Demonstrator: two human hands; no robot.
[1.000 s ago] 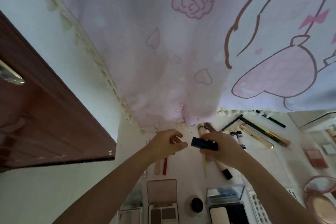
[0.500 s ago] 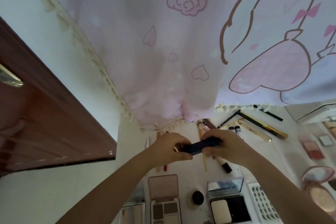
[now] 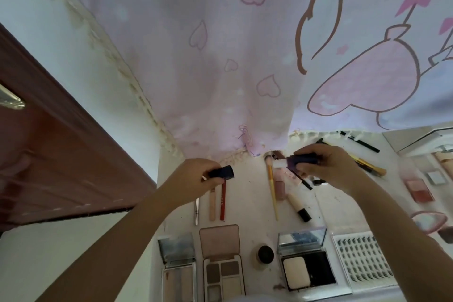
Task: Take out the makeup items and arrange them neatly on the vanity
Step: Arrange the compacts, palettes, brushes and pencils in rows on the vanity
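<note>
My left hand (image 3: 196, 174) grips a dark blue cap (image 3: 221, 172) above the white vanity top (image 3: 247, 206). My right hand (image 3: 326, 167) holds the dark blue lipstick tube (image 3: 302, 160), its pale end pointing left, uncapped. The two pieces are apart, roughly a hand's width. Below my hands lie a red pencil (image 3: 223, 201), a pale stick (image 3: 212, 205), a yellow-handled brush (image 3: 272, 193) and a concealer tube (image 3: 297, 203).
Open palettes (image 3: 221, 274), a compact with mirror (image 3: 306, 270), a small black jar (image 3: 265, 254) and a lash tray (image 3: 362, 260) line the front. Pencils and blush pans (image 3: 419, 191) lie right. A pink curtain (image 3: 232, 68) hangs behind; a brown door (image 3: 61, 154) stands left.
Both hands held the closed lipstick together half a second ago. Now the cap has come off in my left hand, and the hands have moved apart.
</note>
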